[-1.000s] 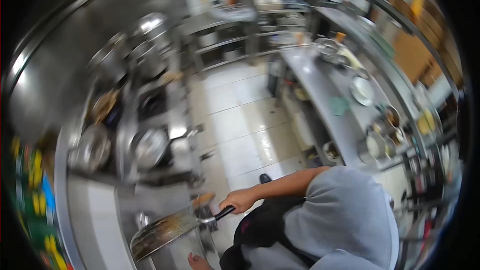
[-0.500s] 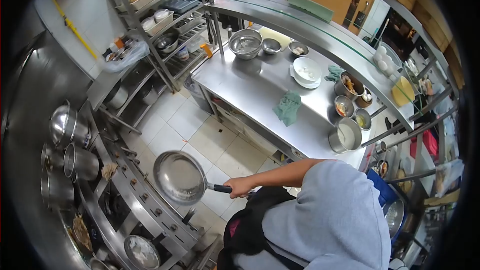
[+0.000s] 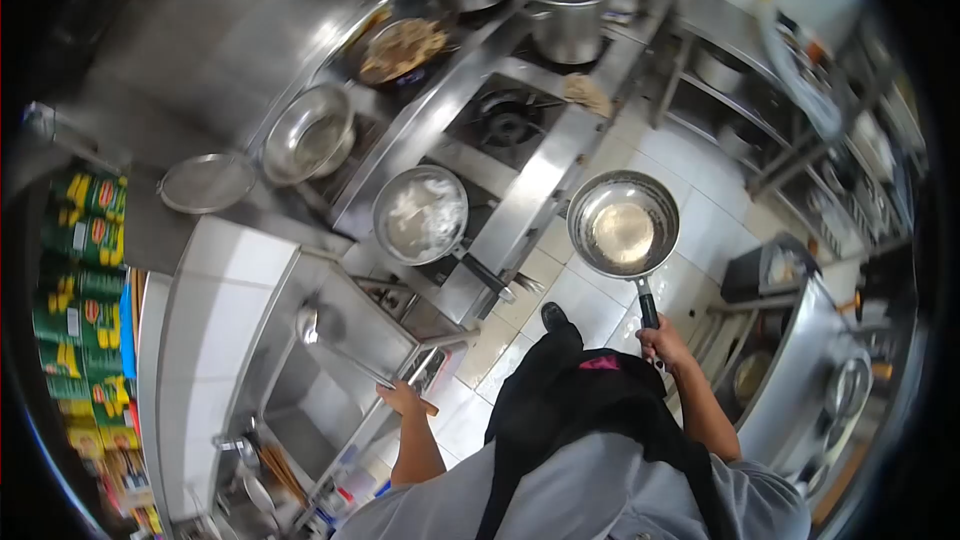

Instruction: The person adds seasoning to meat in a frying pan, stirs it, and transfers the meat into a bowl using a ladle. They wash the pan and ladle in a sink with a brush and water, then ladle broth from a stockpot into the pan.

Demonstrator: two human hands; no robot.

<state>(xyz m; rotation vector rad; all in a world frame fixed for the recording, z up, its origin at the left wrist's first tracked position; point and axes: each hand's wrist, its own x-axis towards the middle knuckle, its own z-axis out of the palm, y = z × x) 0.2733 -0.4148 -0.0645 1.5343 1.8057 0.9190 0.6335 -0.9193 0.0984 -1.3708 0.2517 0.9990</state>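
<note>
My right hand (image 3: 665,342) is closed around the black handle of a frying pan (image 3: 622,225). The pan is held out over the tiled floor, and its metal inside looks bare and shiny. On the other side, my left hand (image 3: 403,398) grips a long-handled ladle (image 3: 360,366) near its wooden end. The ladle's bowl hangs over the metal sink (image 3: 300,415). Another pan (image 3: 420,215), holding white pieces, sits on the stove ahead, its black handle pointing toward me.
A free burner (image 3: 508,120) lies between the white-filled pan and a tall pot (image 3: 564,25). A steel bowl (image 3: 310,135), a round strainer (image 3: 207,183) and a wok of brown food (image 3: 403,50) stand behind. The steel worktable (image 3: 815,380) is at right, a bin (image 3: 765,270) beside it.
My view has swung from the worktable toward the stove and sink. The frying pan is still held by its handle. My left hand with the ladle has come into view.
</note>
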